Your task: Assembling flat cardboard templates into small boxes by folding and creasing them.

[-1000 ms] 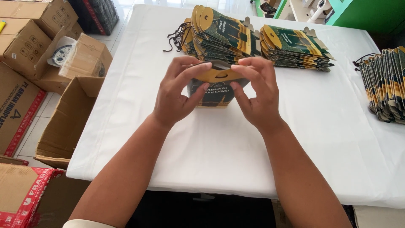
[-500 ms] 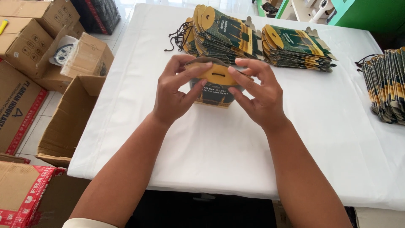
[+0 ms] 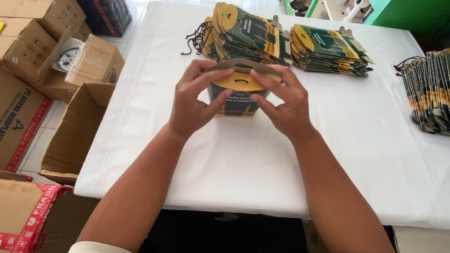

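Nearest the camera, both forearms reached up from the bottom edge over a white-covered table (image 3: 243, 178). Left hand (image 3: 194, 105) was closed on the left side of a small green-and-gold gift box (image 3: 238, 93), thumb & fingers pinching its rounded tan top flap. Right hand (image 3: 286, 105) gripped the right side of the same flap, fingertips (image 3: 258, 75) pressed on the top edge, thumb lower on the front. Box stood upright on the cloth at mid-table, between the two hands, front face toward the camera; top flaps curved together w/ a slot showing in the tan part.

Left of the table, on the floor, sat an open brown carton (image 3: 77, 136), and near the bottom left corner a carton w/ red tape (image 3: 26, 215). Farther left were more stacked cardboard boxes (image 3: 33, 33), one flap holding a round thing in clear plastic; couldn't tell what it was.

Just beyond the held box, at the far side of the table, lay a stack of flat boxes (image 3: 246, 33) in the same green & gold, black cords hanging off its left end. Right of it, close by, sat a second flat stack (image 3: 328, 49). At the far right edge, well apart from the hands, a third pile (image 3: 429, 91) stood on edge w/ cords at its far end.
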